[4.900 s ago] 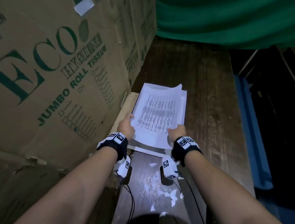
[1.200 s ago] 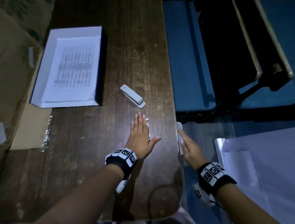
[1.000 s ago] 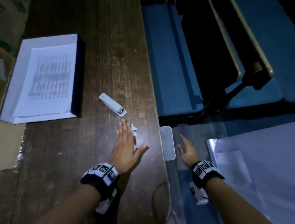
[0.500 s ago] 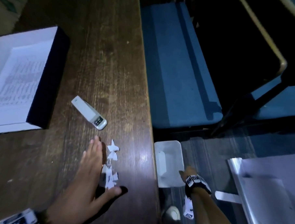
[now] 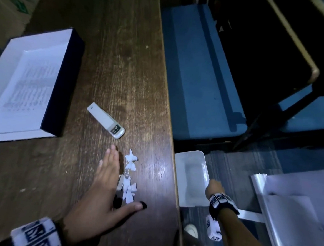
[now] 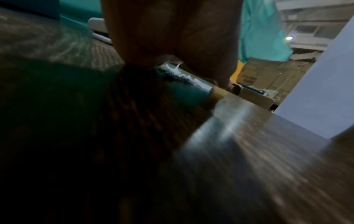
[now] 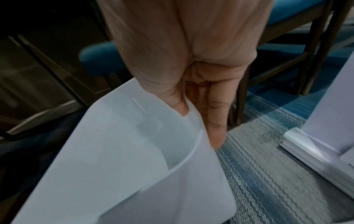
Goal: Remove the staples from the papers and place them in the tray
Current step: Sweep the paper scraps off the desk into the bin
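A small heap of torn white paper scraps and staples (image 5: 129, 177) lies on the dark wooden table (image 5: 114, 55), near its right edge. My left hand (image 5: 108, 176) lies flat with straight fingers just left of the heap, its edge against the scraps (image 6: 184, 75), thumb spread below them. My right hand (image 5: 213, 187) holds a white plastic tray (image 5: 190, 172) below the table's edge. It pinches the tray's rim (image 7: 114, 151), thumb inside and fingers (image 7: 214, 124) outside. A white stapler-like tool (image 5: 106, 120) rests on the table above the heap.
A dark box (image 5: 64, 85) with a white inside holds printed papers (image 5: 25, 83) at the table's left. A blue padded bench (image 5: 197, 68) runs beside the table on the right. A white board (image 5: 292, 212) lies on the carpet. Cardboard cartons (image 5: 10, 2) stand far left.
My right hand brought the tray up flat beside the table's edge. My left hand stayed flat next to the scraps, which now lie bunched along its edge.
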`<action>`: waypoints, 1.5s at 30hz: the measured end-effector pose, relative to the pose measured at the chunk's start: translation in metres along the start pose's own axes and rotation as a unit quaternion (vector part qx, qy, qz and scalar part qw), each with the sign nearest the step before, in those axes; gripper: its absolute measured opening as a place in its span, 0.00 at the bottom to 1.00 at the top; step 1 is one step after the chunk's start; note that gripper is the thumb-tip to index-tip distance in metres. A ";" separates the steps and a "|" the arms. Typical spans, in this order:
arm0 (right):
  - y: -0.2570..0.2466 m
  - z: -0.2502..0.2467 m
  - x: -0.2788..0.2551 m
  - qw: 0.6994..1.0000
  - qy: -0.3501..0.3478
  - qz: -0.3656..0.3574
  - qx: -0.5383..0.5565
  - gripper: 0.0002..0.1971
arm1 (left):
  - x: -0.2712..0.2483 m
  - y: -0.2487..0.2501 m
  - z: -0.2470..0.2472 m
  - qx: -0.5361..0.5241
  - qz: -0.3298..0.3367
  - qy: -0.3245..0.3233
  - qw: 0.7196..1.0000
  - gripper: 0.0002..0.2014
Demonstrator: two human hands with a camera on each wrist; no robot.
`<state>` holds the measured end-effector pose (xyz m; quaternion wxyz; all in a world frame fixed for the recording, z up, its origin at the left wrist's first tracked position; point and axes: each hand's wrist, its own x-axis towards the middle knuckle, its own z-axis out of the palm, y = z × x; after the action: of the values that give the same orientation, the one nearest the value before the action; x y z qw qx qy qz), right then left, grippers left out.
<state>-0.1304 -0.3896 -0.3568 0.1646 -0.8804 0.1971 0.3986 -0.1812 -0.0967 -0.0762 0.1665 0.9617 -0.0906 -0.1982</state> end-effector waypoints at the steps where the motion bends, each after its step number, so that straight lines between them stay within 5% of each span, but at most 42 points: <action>1: 0.002 -0.010 -0.012 1.000 0.007 -0.006 0.005 0.16 | 0.002 0.003 -0.002 -0.002 -0.008 -0.002 1.000 0.62; 11: 0.007 -0.123 -0.159 0.995 0.055 -0.045 0.075 0.07 | 0.002 0.023 -0.001 -0.007 -0.070 0.019 0.997 0.53; 15: 0.005 -0.146 -0.200 0.994 0.072 -0.051 0.067 0.15 | 0.007 0.028 0.001 0.015 -0.082 0.031 0.996 0.52; 19: 0.003 -0.156 -0.227 0.994 0.071 -0.055 0.055 0.12 | 0.013 0.033 0.007 0.033 -0.067 0.034 0.997 0.51; 25: -0.003 -0.164 -0.247 0.993 0.082 -0.059 0.052 0.19 | 0.027 0.049 0.016 0.044 -0.035 0.020 0.998 0.49; 39: -0.008 -0.171 -0.250 0.993 0.060 -0.070 0.077 0.14 | 0.058 0.125 0.024 0.078 0.052 -0.046 0.995 0.44; 45: -0.007 -0.169 -0.250 0.991 0.067 -0.091 0.077 0.09 | 0.060 0.151 0.021 -0.091 0.113 -0.088 0.986 0.49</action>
<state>-0.1706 -0.4050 -0.0581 0.2541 -0.9041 0.1565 0.3058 -0.1521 -0.2569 -0.0615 0.2660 0.9050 -0.1944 -0.2690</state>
